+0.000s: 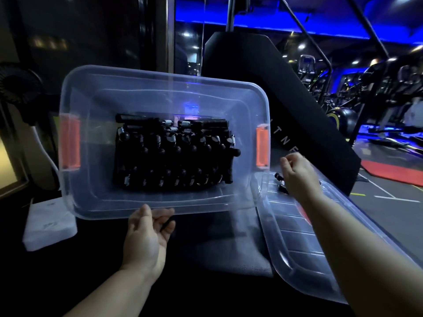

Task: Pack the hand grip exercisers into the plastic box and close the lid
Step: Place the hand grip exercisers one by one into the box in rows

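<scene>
The clear plastic box (75, 124) with orange latches is in the middle of the view, its opening facing me. Several black hand grip exercisers (174, 154) with metal springs lie packed in rows on its bottom. My left hand (146, 236) grips the near rim, thumb on top and fingers curled beneath. The clear lid (320, 252) lies off the box to the right. One loose exerciser (279, 181) rests on the lid's far end, partly hidden by my right hand (297, 175). That hand hovers just above it with loosely curled fingers and nothing visible in them.
A white wrapped packet (50, 225) lies at the left on the dark surface. A black fan (18, 88) stands at far left. A big black padded gym machine (274, 92) rises behind the box, with more gym equipment at the right.
</scene>
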### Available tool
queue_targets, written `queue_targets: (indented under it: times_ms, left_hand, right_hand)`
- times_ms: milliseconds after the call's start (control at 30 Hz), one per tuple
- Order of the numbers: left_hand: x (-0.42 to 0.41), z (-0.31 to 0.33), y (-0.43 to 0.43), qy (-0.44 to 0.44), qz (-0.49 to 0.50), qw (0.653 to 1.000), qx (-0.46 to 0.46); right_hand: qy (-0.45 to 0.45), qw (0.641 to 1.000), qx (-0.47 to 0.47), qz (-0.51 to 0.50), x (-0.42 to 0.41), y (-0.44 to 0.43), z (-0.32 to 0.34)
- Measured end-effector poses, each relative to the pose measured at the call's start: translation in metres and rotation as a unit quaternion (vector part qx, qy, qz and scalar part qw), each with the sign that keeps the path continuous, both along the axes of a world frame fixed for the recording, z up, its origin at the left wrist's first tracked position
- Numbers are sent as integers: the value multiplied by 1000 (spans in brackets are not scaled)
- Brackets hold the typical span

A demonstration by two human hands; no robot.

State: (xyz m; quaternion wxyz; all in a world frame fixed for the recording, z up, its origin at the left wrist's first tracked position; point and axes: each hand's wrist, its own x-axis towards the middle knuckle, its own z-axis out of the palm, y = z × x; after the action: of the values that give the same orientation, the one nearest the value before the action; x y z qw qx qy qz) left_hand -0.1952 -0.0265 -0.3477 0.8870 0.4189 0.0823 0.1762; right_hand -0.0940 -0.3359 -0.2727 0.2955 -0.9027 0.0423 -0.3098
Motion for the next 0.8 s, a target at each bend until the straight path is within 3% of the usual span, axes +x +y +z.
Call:
queue_targets:
  times_ms: [167, 300, 800]
  left_hand:
    - [1, -1, -1, -3, 0, 1000, 8]
    - [1, 0, -2, -3, 1, 1000, 10]
    - [4, -2, -1, -6, 4, 1000, 15]
  right_hand:
    - [177, 978, -106, -9, 16, -30, -25]
    - [248, 959, -139, -7, 24, -45, -40]
    - [282, 925, -216, -131, 27, -43, -49]
